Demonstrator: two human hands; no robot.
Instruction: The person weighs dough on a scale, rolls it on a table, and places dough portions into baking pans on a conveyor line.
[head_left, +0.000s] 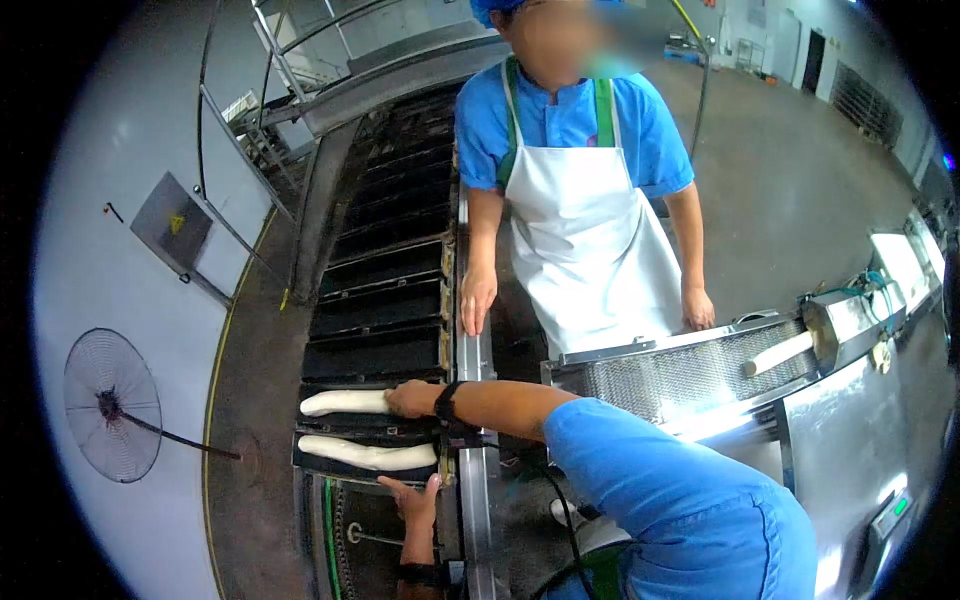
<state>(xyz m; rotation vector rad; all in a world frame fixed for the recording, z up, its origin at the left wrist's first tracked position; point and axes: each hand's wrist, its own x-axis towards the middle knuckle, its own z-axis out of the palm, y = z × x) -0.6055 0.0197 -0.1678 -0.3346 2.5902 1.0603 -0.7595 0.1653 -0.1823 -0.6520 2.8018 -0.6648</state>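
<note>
Two long pale dough pieces lie in neighbouring dark pans. My right hand [408,398] is closed over the right end of the upper dough piece [345,402], hiding that end. Just below, the other dough piece [370,456] lies bent along its pan [318,466]. By the near edge of that pan is my left hand [410,497], fingers and thumb apart, holding nothing. Dark bands circle both wrists.
Several dark pans [375,300] run away along the line, bordered by a metal rail [475,520]. A co-worker in a white apron [590,250] stands opposite. Right, a mesh conveyor [660,385] carries another dough piece [778,355]. A fan [112,405] stands left.
</note>
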